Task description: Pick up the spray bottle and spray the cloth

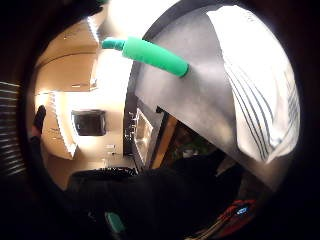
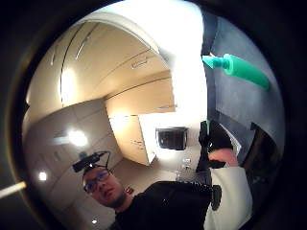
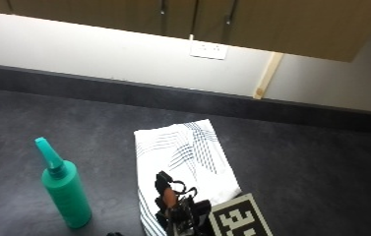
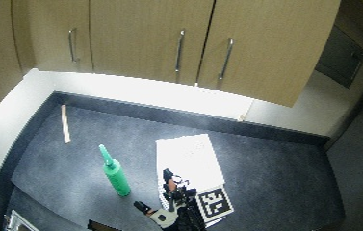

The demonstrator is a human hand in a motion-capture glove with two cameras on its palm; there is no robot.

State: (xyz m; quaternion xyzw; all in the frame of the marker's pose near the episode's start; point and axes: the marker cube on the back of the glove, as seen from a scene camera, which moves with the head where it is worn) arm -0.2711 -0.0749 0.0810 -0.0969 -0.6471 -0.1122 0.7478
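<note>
Green spray bottle [image 3: 66, 189] upright | beside striped cloth [image 3: 185, 162] | grip [image 3: 175, 206] over cloth edge

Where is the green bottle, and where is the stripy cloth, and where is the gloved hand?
Green plastic spray bottle [image 3: 67, 191]: outside view, on its body.
White cloth with dark stripes [image 3: 182, 155]: outside view, on its striped middle.
Black-gloved right hand [image 3: 175, 204]: outside view, on its back, over the cloth's near end.

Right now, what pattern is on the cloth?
White cloth with dark thin stripes; outside view.
</note>
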